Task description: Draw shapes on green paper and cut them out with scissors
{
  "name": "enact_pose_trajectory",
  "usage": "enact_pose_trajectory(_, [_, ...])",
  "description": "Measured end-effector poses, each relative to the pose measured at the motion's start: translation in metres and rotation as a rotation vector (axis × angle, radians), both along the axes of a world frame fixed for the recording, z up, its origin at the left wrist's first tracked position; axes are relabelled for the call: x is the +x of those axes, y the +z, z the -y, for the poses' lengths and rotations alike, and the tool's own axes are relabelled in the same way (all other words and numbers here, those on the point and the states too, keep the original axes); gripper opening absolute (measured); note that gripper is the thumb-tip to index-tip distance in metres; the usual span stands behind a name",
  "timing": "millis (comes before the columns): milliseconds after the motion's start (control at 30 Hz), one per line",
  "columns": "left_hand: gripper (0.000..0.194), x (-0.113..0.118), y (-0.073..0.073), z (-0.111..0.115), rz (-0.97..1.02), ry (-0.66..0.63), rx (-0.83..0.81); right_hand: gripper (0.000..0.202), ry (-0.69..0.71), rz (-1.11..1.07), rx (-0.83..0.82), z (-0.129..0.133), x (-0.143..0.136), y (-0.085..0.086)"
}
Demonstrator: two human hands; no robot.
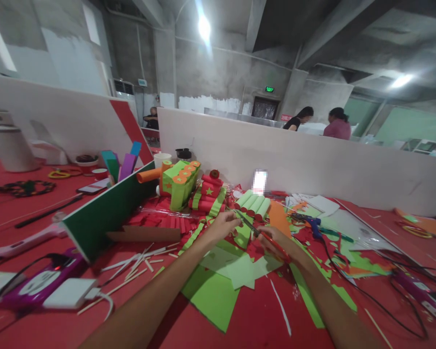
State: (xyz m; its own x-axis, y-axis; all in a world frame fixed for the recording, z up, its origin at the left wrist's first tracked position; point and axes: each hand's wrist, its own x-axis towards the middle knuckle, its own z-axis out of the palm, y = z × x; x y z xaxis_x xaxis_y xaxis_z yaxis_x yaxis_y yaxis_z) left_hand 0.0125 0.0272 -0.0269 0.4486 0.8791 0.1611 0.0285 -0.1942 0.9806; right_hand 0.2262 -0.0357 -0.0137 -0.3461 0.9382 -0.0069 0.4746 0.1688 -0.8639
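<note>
Scissors point(256, 232) in the right hand point(281, 238), near the left hand point(224, 226); loose paper point(214, 293) in front

On the surface point(257, 315), just beyond the hands: a row of rolls point(255, 204), with a partition point(218, 145) farther behind. To the right: a glue gun point(314, 226) among paper scraps point(355, 255). Left of the left hand: a cardboard strip point(145, 234), with sticks point(136, 271) lying in front of it. Farther left: a standing board point(105, 225), then a power strip point(45, 282) on its outer side.

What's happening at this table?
A person is working with paper and scissors at a red table. The right hand holds the scissors, blades pointing toward the left hand; whether that hand grips anything is too small to tell. Green sheets lie between the forearms, and pale green rolls lie side by side just beyond the hands.
</note>
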Motion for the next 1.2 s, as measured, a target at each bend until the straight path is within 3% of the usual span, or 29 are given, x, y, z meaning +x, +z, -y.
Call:
enact_pose_trajectory(300, [0.025, 0.001, 0.001, 0.001, -0.002, 0.002, 0.006, 0.049, 0.049, 0.007, 0.104, -0.001, -0.001, -0.004])
enact_pose_trajectory(567, [0.032, -0.001, -0.004, 0.0, -0.006, 0.013, 0.027, 0.047, 0.029, -0.075, 0.046, -0.008, -0.001, -0.017])
enact_pose_trajectory(1200, [0.029, 0.0, 0.001, 0.002, -0.014, 0.004, 0.029, 0.049, 0.026, -0.057, 0.042, -0.002, -0.006, -0.009])
